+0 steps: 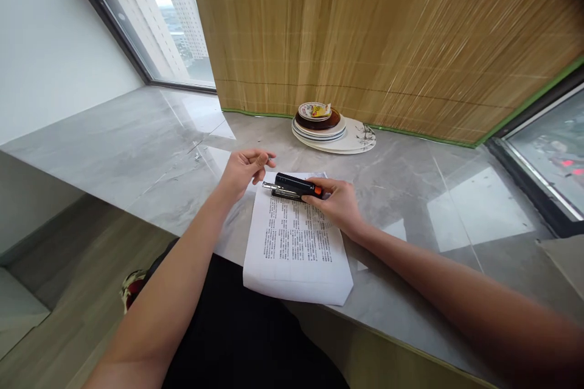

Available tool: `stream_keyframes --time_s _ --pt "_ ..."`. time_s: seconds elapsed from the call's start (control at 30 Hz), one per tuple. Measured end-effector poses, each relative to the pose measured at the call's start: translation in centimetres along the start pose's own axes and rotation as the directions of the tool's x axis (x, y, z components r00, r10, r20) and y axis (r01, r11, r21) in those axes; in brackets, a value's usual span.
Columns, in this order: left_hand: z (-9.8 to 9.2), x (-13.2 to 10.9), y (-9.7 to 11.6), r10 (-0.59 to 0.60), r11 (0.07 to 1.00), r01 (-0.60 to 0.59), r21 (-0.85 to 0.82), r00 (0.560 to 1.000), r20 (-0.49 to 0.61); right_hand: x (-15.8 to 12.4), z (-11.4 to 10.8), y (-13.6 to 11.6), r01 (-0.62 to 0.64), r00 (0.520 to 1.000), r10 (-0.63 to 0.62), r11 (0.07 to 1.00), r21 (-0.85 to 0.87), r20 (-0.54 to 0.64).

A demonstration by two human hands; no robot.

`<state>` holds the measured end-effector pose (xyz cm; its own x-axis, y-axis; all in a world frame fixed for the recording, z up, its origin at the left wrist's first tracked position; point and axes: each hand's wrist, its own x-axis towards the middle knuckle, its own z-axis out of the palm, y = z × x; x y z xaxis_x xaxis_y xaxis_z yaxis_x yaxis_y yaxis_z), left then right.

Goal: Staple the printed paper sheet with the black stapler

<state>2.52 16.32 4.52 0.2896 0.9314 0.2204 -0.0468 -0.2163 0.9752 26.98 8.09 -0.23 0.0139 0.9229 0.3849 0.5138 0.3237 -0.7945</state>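
Note:
A printed stack of paper (296, 243) lies on the grey marble counter (137, 152), its near edge hanging over the counter's front. A black stapler (292, 186) with an orange end rests across the top of the paper. My right hand (336, 205) grips the stapler's orange end from the right. My left hand (244, 169) hovers just left of the stapler's metal tip, with the fingers curled and the fingertips pinched together; what they hold, if anything, is too small to make out.
A stack of plates (335, 130) with a small patterned dish on top stands at the back against a bamboo blind (387, 42). Windows sit at the left back and far right. My dark-clothed lap is below the counter edge.

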Motion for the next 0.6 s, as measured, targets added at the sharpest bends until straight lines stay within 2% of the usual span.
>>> stream_keyframes --time_s 0.1,0.17,0.23,0.3,0.4,0.6 --pt "1.6 -0.9 0.8 0.054 0.998 -0.059 0.038 0.991 0.119 -0.1 -0.6 -1.4 0.17 0.977 -0.181 0.98 -0.102 -0.113" --pt "2.5 -1.5 1.3 0.05 0.996 -0.063 0.065 0.98 0.193 -0.4 -0.9 -2.5 0.314 0.921 -0.339 0.937 -0.153 -0.191" --pt "3.5 -2.0 1.5 0.016 0.996 -0.041 0.083 0.96 0.279 -0.7 -1.0 -3.4 0.427 0.87 -0.454 0.889 -0.163 -0.194" --pt "4.4 -2.4 1.6 -0.028 0.996 -0.006 0.091 0.933 0.358 -0.9 -0.9 -3.9 0.513 0.834 -0.532 0.845 -0.151 -0.143" --pt "5.1 -2.9 1.7 -0.058 0.997 0.03 0.07 0.897 0.439 -1.1 -0.7 -4.0 0.593 0.792 -0.603 0.797 -0.113 -0.095" --pt "4.7 -2.8 1.7 -0.043 0.998 0.014 0.065 0.878 0.477 -0.9 -0.8 -3.7 0.589 0.803 -0.592 0.806 -0.052 -0.076"
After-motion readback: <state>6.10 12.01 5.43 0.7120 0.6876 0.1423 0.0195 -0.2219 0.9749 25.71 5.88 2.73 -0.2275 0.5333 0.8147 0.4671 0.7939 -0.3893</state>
